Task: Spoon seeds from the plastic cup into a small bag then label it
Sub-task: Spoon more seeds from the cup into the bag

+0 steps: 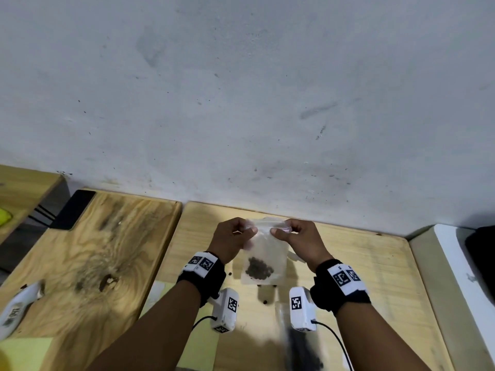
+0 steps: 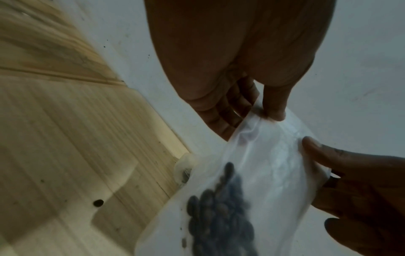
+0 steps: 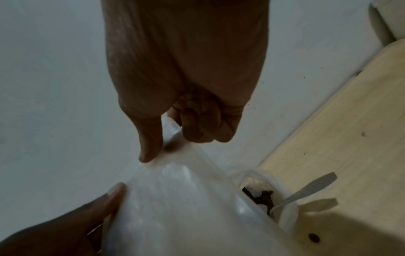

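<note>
A small clear plastic bag (image 1: 263, 253) hangs above the wooden table, with dark seeds (image 1: 259, 268) heaped at its bottom. My left hand (image 1: 233, 238) pinches the bag's top edge at the left, and my right hand (image 1: 292, 236) pinches it at the right. The left wrist view shows the bag (image 2: 263, 173) and its seeds (image 2: 221, 216) close up, thumb on the top strip. In the right wrist view the plastic cup (image 3: 271, 195) stands behind the bag (image 3: 186, 199), holding dark seeds and a white plastic spoon (image 3: 306, 190).
Loose seeds (image 1: 265, 301) lie on the table (image 1: 361, 277) under the bag. Yellow sticky paper (image 1: 198, 341) lies near my left forearm. A black phone (image 1: 72, 210) rests on the left board, a white marker-like object (image 1: 16, 306) at the far left. The wall is close behind.
</note>
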### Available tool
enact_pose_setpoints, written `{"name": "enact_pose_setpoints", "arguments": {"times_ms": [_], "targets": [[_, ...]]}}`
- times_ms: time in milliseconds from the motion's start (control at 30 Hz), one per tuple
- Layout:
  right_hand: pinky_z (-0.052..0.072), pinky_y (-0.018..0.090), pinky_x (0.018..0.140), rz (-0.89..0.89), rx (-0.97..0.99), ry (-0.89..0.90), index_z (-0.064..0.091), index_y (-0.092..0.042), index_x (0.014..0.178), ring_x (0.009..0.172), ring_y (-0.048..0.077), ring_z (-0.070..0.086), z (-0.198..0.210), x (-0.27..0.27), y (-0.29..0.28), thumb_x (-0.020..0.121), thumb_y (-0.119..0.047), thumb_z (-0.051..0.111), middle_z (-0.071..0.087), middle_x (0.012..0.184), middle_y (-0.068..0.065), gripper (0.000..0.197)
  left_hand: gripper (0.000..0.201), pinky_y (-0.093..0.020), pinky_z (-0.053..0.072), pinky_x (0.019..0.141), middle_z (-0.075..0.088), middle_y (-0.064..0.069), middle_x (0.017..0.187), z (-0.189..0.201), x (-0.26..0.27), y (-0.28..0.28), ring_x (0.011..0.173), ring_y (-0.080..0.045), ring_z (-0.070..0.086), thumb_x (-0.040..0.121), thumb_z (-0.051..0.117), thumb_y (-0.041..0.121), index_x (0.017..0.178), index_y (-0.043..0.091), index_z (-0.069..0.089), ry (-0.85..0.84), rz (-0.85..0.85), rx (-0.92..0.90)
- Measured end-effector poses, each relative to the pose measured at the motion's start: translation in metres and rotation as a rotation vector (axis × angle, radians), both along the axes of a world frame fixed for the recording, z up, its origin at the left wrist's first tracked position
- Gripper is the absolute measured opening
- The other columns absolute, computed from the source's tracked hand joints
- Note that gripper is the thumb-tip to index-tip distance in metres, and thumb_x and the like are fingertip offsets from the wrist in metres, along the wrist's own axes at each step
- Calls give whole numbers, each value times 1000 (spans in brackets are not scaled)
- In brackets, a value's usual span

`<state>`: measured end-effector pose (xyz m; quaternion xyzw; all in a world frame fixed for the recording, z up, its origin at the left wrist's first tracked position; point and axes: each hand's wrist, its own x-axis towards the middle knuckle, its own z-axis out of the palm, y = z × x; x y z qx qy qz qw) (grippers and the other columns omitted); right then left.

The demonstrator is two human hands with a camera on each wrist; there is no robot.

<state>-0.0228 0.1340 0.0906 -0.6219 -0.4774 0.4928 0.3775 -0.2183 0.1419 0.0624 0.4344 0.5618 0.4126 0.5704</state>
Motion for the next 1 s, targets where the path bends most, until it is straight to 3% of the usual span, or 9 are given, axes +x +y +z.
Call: {"name": "enact_pose_setpoints", "arguments": {"times_ms": [67, 133, 433, 500, 600, 767, 867, 900, 1000], "targets": [[46, 22, 61, 15, -17, 30, 61, -20, 54, 61, 10, 56, 0, -2, 1, 78, -10, 83, 61, 64, -2, 34, 20, -27, 52, 57, 60, -9, 66, 1, 0, -1, 57, -19, 58, 83, 74, 12, 86, -7, 68, 7, -13, -5], [45, 19, 57, 20, -22, 50, 55, -21, 52, 57, 9, 54, 2, -4, 2, 80, -9, 82, 57, 59, -5, 40, 18, -25, 51, 58, 63, -7, 64, 2, 0, -2, 56, -14, 58, 85, 72, 14, 82, -3, 70, 31, -34, 7], [46, 19, 56, -9, -12, 80, 66, -4, 66, 53, 7, 56, 12, -10, 3, 80, -10, 81, 61, 63, 0, 22, 18, -29, 49, 66, 68, -13, 68, 7, 2, 3, 64, -20, 61, 85, 72, 15, 83, -4, 71, 62, -1, 76], [38, 16, 46, -65, -25, 113, 63, 5, 71, 43, 5, 44, 14, -8, 0, 79, -10, 82, 48, 56, 1, 26, 21, -29, 50, 66, 68, -14, 68, 8, 1, 3, 63, -19, 62, 85, 73, 16, 82, -5, 70, 9, 19, 57], [22, 19, 42, -103, -100, 145, 56, 0, 74, 42, 9, 25, 13, 0, -1, 78, -19, 84, 31, 56, -1, 34, 19, -29, 51, 66, 67, -12, 68, 10, -1, 2, 63, -20, 63, 87, 70, 15, 75, -1, 70, -92, 34, 25], [20, 21, 44, -148, -171, 213, 56, -11, 71, 43, 10, 25, 11, -1, -3, 80, -25, 82, 37, 47, -9, 32, 18, -29, 53, 69, 67, -10, 69, 12, 2, 5, 65, -21, 63, 86, 70, 14, 78, -1, 72, -100, 54, 26], [29, 18, 38, -243, -79, 250, 59, -11, 93, 37, 7, 37, 12, -5, -6, 83, -16, 80, 54, 60, 0, 24, 20, -30, 53, 64, 62, -6, 65, 9, 6, 10, 62, -21, 58, 88, 70, 16, 81, -3, 71, -115, 128, -36], [29, 18, 38, -240, -74, 273, 56, -14, 91, 38, 8, 38, 10, -4, -8, 83, -13, 79, 57, 62, 1, 25, 21, -31, 53, 64, 61, -4, 64, 8, 6, 11, 60, -20, 56, 88, 69, 16, 83, -4, 71, -114, 157, -67], [26, 19, 42, -42, -138, 183, 62, -16, 77, 44, 11, 40, 5, 2, -15, 80, -11, 81, 60, 64, -2, 19, 19, -28, 49, 59, 63, -1, 62, 0, 2, 12, 57, -19, 54, 89, 68, 16, 82, -1, 71, -83, 208, -144]]}}
